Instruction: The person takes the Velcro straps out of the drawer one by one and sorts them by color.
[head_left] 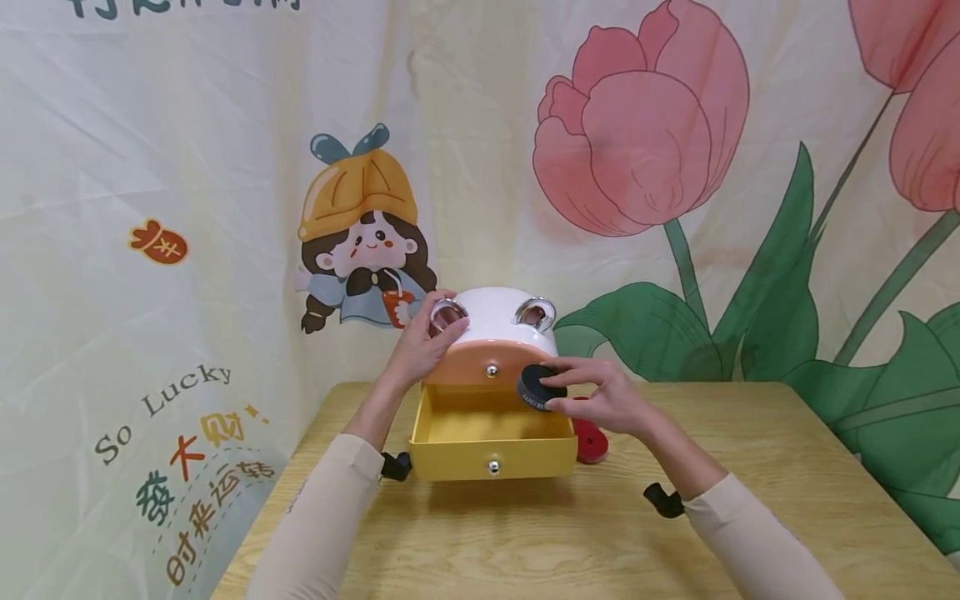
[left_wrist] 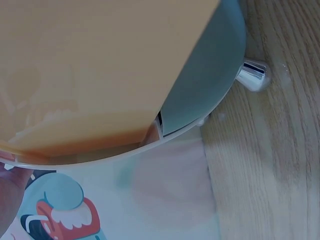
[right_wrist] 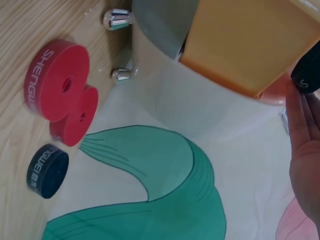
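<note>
One black roll (head_left: 534, 390) is held in the grip of the right hand (head_left: 602, 395), above the open yellow drawer (head_left: 528, 460). The left hand (head_left: 422, 343) holds the white cabinet (head_left: 491, 317) at its top, by one silver ring (head_left: 448, 316).

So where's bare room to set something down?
The table is bare in front of the yellow drawer, between the left sleeve and right sleeve, and outside the right one. The drawer's visible floor looks free too. It's crowded right of the cabinet: two red rolls, one black roll.
</note>
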